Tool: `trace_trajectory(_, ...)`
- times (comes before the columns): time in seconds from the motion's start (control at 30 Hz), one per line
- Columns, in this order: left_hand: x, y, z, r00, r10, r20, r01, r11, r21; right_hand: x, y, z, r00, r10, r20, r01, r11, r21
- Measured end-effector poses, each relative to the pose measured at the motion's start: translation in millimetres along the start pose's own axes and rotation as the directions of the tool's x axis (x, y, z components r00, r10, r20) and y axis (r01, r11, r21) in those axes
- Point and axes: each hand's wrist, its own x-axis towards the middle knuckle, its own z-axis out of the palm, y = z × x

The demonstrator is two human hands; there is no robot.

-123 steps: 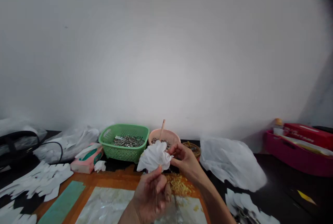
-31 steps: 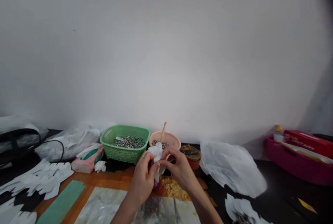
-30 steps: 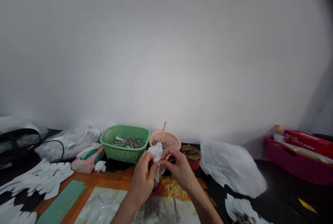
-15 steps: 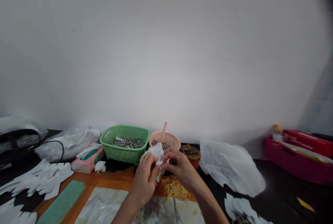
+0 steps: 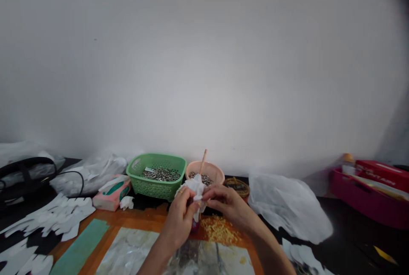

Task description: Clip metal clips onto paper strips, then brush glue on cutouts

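The right hand point(image 5: 228, 207) has drawn back towards 3 o'clock, half curled, and appears to pinch the edge of a crumpled white tissue point(image 5: 194, 186) held at the centre by the nearly closed left hand point(image 5: 179, 219). A small magenta object point(image 5: 194, 225) shows beneath it, mostly hidden. The tissue looks light, soft and easily torn, so it is best gathered in a bunch. A peach bowl point(image 5: 212, 169) stands at 12 o'clock, a green plastic basket point(image 5: 156, 156) of metal clips point(image 5: 161, 175) at 11, and yellow shavings point(image 5: 220, 230) lie at 5.
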Motion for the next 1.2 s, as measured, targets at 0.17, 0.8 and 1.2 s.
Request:
trace_trajectory(0.17, 4.6, 2.4, -1.9, 0.998, -0.056, 0.001, 0.056, 0.995, -0.086, 2.8, 1.4, 14.4, 0.993, 0.036, -0.113, -0.035, 0.999, 0.012)
trace_trajectory(0.8, 7.3, -8.9, 3.3, 0.97, -0.19, -0.15, 0.151, 0.958, -0.243, 8.8, -8.3, 25.9, 0.965, -0.005, -0.261, 0.022, 0.998, 0.064)
trace_trajectory(1.2, 5.3, 9.3, -3.8, 0.968, -0.239, -0.075, 0.211, 0.939, -0.271, 7.9, -8.2, 32.2, 0.955, -0.088, -0.284, 0.06, 0.993, -0.106)
